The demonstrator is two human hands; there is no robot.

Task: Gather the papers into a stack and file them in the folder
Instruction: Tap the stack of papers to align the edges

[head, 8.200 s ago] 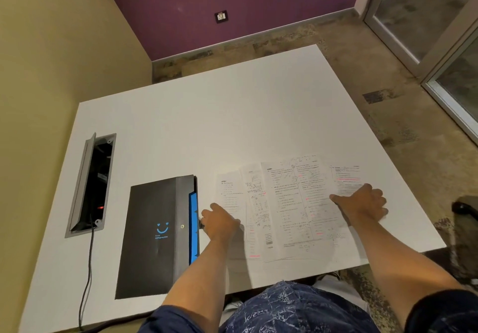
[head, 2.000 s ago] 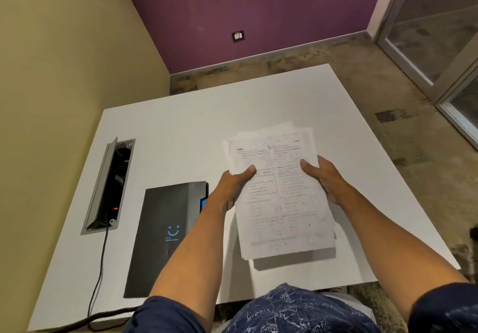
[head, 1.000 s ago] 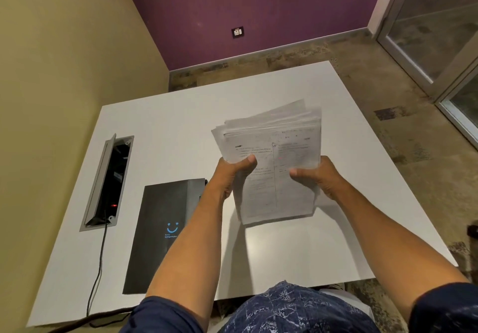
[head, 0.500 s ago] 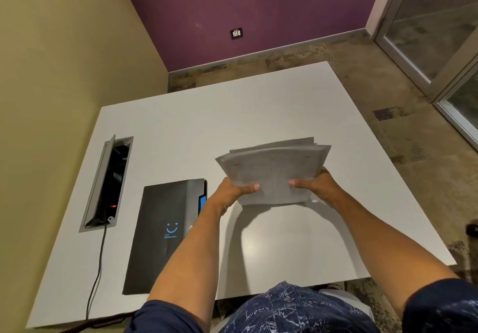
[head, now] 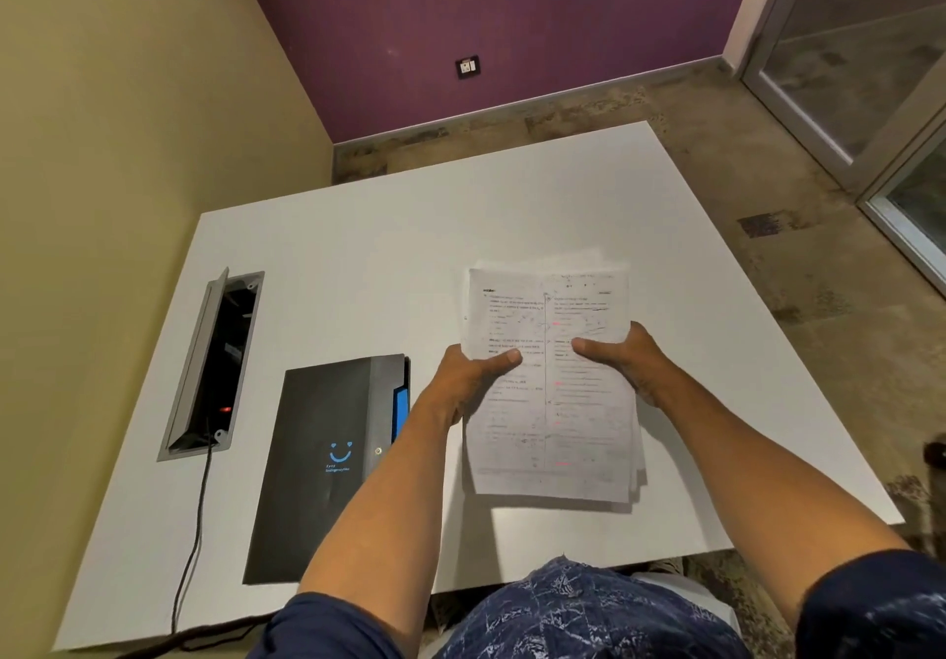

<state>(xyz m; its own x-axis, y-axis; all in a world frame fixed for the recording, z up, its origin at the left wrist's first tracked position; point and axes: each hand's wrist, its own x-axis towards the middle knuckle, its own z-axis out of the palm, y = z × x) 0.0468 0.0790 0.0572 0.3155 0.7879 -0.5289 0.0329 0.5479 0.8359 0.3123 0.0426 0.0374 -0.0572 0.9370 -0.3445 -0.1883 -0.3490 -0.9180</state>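
Note:
A stack of printed papers [head: 550, 418] is held above the white table [head: 384, 249], its printed face turned up toward me. My left hand [head: 468, 377] grips the stack's left edge, thumb on top. My right hand [head: 627, 359] grips the right edge the same way. The sheets' edges are slightly uneven at the top and right. A black folder [head: 320, 464] with a blue smiley mark and a blue tab lies closed on the table, just left of my left forearm.
An open grey cable box [head: 212, 366] is set into the table at the left, with a black cable [head: 192, 546] running off the near edge. Yellow wall on the left, purple wall beyond, glass door at the right.
The papers lay spread on the table, then both hands gathered and lifted them. In the last half second the stack tipped from standing on edge back to face-up.

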